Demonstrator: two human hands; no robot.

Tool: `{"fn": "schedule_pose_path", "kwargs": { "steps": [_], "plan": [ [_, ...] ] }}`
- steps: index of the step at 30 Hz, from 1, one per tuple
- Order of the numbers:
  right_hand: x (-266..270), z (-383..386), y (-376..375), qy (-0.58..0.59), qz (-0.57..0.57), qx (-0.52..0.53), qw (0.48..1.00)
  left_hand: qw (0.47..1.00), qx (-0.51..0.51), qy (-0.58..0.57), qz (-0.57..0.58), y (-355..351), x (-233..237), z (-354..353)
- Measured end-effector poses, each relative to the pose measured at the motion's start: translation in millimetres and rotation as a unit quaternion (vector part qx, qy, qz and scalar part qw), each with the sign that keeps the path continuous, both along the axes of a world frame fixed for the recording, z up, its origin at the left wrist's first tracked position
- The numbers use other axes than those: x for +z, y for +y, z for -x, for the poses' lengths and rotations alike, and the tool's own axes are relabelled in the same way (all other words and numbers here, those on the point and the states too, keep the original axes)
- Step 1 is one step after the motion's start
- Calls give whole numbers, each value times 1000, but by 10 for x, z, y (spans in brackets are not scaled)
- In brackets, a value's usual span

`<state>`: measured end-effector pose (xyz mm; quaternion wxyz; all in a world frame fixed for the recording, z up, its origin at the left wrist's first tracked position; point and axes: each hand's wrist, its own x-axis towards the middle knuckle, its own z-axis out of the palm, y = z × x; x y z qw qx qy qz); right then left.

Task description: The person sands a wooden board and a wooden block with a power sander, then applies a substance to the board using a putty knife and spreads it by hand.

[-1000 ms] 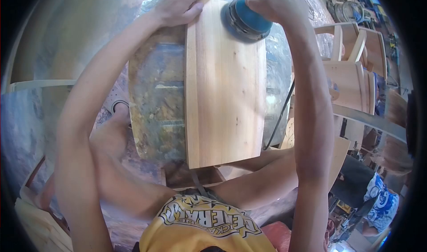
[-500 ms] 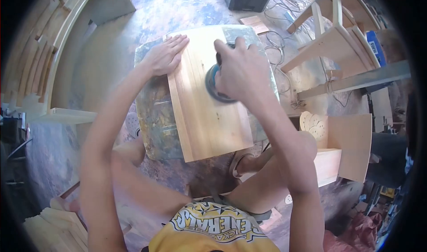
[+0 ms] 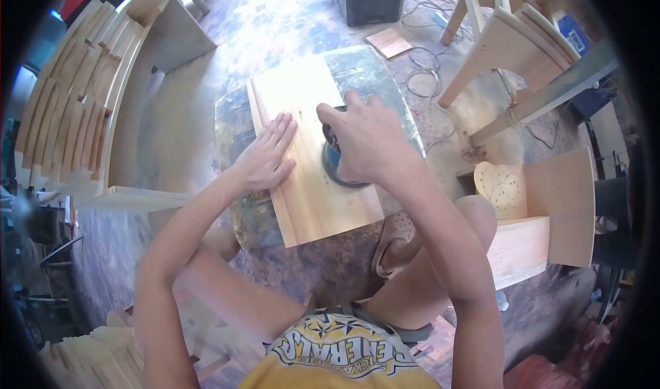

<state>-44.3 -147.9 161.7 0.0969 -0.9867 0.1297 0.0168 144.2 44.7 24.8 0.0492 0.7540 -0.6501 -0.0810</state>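
A pale wooden board (image 3: pixel 313 203) lies on a low, stained work table (image 3: pixel 375 69) in front of me. My left hand (image 3: pixel 270 154) rests flat on the board's left side, fingers stretched out and close together. My right hand (image 3: pixel 368 141) is wrapped over the top of a sander (image 3: pixel 332 157), a round tool with a dark body and a blue band. The sander sits on the board near its right edge. My palm hides most of the tool.
Wooden strips (image 3: pixel 72 107) are stacked on a cabinet-like frame (image 3: pixel 127 121) at left. Sanding discs (image 3: pixel 500 186) lie in a wooden box (image 3: pixel 560 203) at right. A black bin (image 3: pixel 375 4), a small board (image 3: pixel 388 43), looped cable (image 3: pixel 424 80) and wooden chair-like furniture (image 3: pixel 495 62) stand or lie beyond.
My left hand has slid down the board toward me. The sander has moved slightly toward me under my right hand. The board's far end sits differently, and the camera view has shifted.
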Motion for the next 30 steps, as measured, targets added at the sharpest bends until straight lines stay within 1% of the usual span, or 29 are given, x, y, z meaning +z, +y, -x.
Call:
{"fn": "schedule_pose_path", "kwargs": {
  "steps": [1, 3, 4, 5, 6, 8, 9, 11, 12, 14, 15, 17, 18, 20, 21, 23, 27, 30],
  "plan": [
    [-28, 12, -16, -19, -8, 5, 1000, 1000, -1, 0, 1, -94, -24, -54],
    [-54, -3, -13, -34, -16, 15, 999, 992, 122, -5, 6, -359, -136, -245],
    [-43, -67, -31, -33, -30, -6, 999, 992, 128, -1, 7, -515, -173, -361],
    [-25, -153, -70, -34, -41, -25, 998, 984, 179, -20, 13, -718, -189, -503],
    [-18, -250, -108, -33, -36, -15, 999, 972, 232, -40, 19, -834, -199, -580],
    [-40, -464, -198, -36, -9, -48, 998, 966, 254, -35, 44, -908, -276, -604],
    [-66, -585, -275, -35, -8, -44, 998, 960, 271, -28, 65, -935, -325, -604],
    [-157, -878, -437, -72, 4, -80, 994, 963, 259, -23, 68, -754, -300, -362],
    [-202, -1038, -531, -72, 1, -75, 995, 967, 244, -18, 72, -618, -272, -201],
    [-317, -1313, -700, -132, 21, -76, 988, 970, 232, -21, 64, -345, -223, 167],
    [-328, -1432, -724, -132, 13, -76, 988, 974, 216, -21, 63, -230, -189, 315],
    [-300, -1638, -771, -121, 49, -61, 990, 977, 202, -19, 69, -94, -141, 541],
    [-312, -1726, -773, -115, 46, -56, 991, 979, 188, -13, 77, -54, -130, 651],
    [-339, -1897, -719, -151, 69, -37, 985, 980, 185, 0, 69, -4, -66, 813],
    [-355, -1965, -685, -141, 60, -37, 988, 982, 176, 11, 62, 41, -38, 917],
    [-392, -2043, -604, -179, 52, -12, 982, 984, 167, 28, 53, 145, -4, 1171],
    [-332, -2036, -481, -167, 72, 3, 983, 984, 161, 61, 46, 305, 70, 1561],
    [-284, -1877, -418, -153, 48, 19, 987, 982, 161, 69, 70, 392, 35, 1714]
  ]
}}
